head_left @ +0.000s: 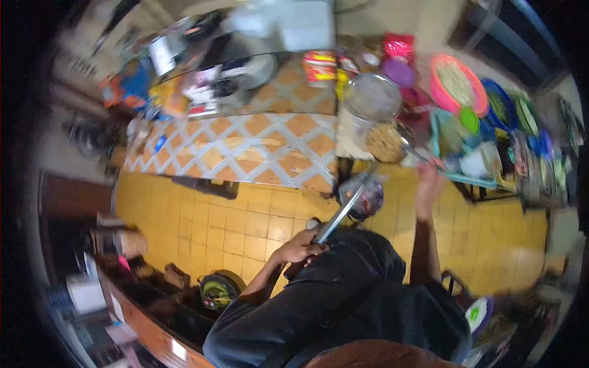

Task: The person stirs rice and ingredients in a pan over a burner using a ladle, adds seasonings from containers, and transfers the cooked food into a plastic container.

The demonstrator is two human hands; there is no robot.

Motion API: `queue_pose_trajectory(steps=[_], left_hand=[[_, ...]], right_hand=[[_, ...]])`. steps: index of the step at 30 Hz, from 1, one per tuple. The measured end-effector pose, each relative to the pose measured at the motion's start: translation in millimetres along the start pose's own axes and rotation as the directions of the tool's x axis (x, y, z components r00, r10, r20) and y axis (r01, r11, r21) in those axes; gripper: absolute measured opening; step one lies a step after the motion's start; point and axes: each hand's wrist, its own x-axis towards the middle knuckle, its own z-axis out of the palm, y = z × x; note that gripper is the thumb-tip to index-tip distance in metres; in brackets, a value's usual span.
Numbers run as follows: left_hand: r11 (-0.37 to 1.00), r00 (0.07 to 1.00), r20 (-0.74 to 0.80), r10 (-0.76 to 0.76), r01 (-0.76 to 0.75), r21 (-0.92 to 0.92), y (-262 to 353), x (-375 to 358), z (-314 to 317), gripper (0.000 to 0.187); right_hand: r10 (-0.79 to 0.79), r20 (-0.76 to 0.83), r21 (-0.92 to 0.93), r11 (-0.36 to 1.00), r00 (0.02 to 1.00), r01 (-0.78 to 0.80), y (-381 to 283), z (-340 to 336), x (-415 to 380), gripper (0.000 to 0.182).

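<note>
My left hand [304, 248] is wrapped round the end of a long silver handle, close to my body. That handle runs up and right to a pan [348, 207] of brownish, crumbly-looking food [384, 143] at the counter's front edge. To the right of the pan, my right hand [431, 178] is closed on a metal spoon [417, 154]. The spoon's head reaches the right side of the food; blur hides whether it touches. Just behind the pan is a round metal pot or lid [372, 97].
A patterned table [236, 144] stands left of the pan. To the right are a teal basket [443, 126] with dishes and a pink basin [434, 80] of pale food. Below the pan is a dark bin [362, 205]. A green-black round object [218, 289] lies on the yellow tiled floor [245, 214].
</note>
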Motion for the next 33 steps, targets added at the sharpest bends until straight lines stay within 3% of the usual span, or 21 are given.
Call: queue_pose_trajectory(steps=[3,8,10,11,13,14,15,17,21,22,23,25,27,29,31,33], left_hand=[[0.995,0.995,0.001,0.1,-0.1,0.001,-2.6,-5.5,-1.7,0.021],[0.985,0.986,-0.04,0.165,-0.167,-0.047,-28.1,-10.4,-2.5,0.024],[0.985,0.988,-0.064,0.139,-0.144,-0.095,-27.1,-16.2,-2.6,0.022],[0.985,0.989,-0.059,0.138,-0.143,-0.095,-29.6,-17.0,-2.7,0.022],[0.974,0.985,-0.08,0.155,-0.166,-0.156,-34.3,-17.7,-4.2,0.019],[0.975,0.986,-0.066,0.153,-0.162,-0.154,-35.4,-18.7,-3.4,0.019],[0.959,0.978,-0.092,0.187,-0.202,-0.199,-35.5,-19.7,-3.1,0.017],[0.942,0.971,-0.107,0.216,-0.236,-0.241,-35.1,-21.5,-3.9,0.016],[0.943,0.968,-0.166,0.189,-0.226,-0.242,-43.5,-20.1,-7.5,0.019],[0.926,0.965,-0.182,0.187,-0.235,-0.295,-51.2,-18.2,-8.9,0.019],[0.898,0.929,-0.238,0.283,-0.343,-0.274,-58.6,-13.7,-9.7,0.011],[0.916,0.931,-0.315,0.182,-0.277,-0.29,-65.4,-10.3,-7.3,0.008],[0.927,0.961,-0.262,0.088,-0.175,-0.331,-37.8,-23.6,-8.6,0.007],[0.949,0.96,-0.273,0.062,-0.141,-0.282,-31.3,-28.3,-11.2,0.007],[0.931,0.96,-0.269,0.081,-0.169,-0.324,-31.3,-28.0,-13.9,0.008],[0.911,0.958,-0.267,0.104,-0.199,-0.362,-34.3,-30.8,-17.3,0.009]], right_hand=[[0.024,0.072,0.014,1.0,0.997,-0.025,-2.7,2.4,7.7,0.022],[-0.093,0.009,0.043,0.995,0.996,0.093,-76.5,40.6,9.7,0.025],[-0.123,0.082,0.31,0.946,0.989,0.092,-108.4,50.2,9.9,0.023],[-0.123,0.078,0.307,0.947,0.989,0.094,-124.5,56.2,8.0,0.023],[-0.182,0.135,0.49,0.866,0.974,0.094,-156.3,70.4,3.8,0.022],[-0.193,0.244,0.542,0.84,0.951,0.032,-167.5,70.8,2.8,0.022],[-0.195,0.232,0.538,0.842,0.953,0.041,-179.8,74.7,-0.5,0.022],[-0.239,0.369,0.701,0.706,0.898,-0.101,-204.8,87.7,-12.5,0.021],[-0.336,0.378,0.746,0.663,0.862,-0.069,-247.7,112.3,-36.7,0.019],[-0.405,0.477,0.764,0.63,0.78,-0.14,-254.9,113.2,-39.8,0.02],[-0.466,0.56,0.768,0.603,0.685,-0.217,-259.7,112.3,-43.5,0.02],[-0.492,0.551,0.782,0.586,0.674,-0.213,-265.8,113.4,-48.5,0.02],[-0.536,0.542,0.801,0.563,0.648,-0.205,-270.2,112.3,-50.6,0.02],[-0.529,0.578,0.78,0.582,0.622,-0.229,-271.8,110.2,-55.1,0.019],[-0.497,0.537,0.793,0.572,0.681,-0.209,-270.4,108.7,-58.7,0.02],[-0.538,0.598,0.763,0.609,0.594,-0.217,-270.6,103.8,-54.1,0.021]])
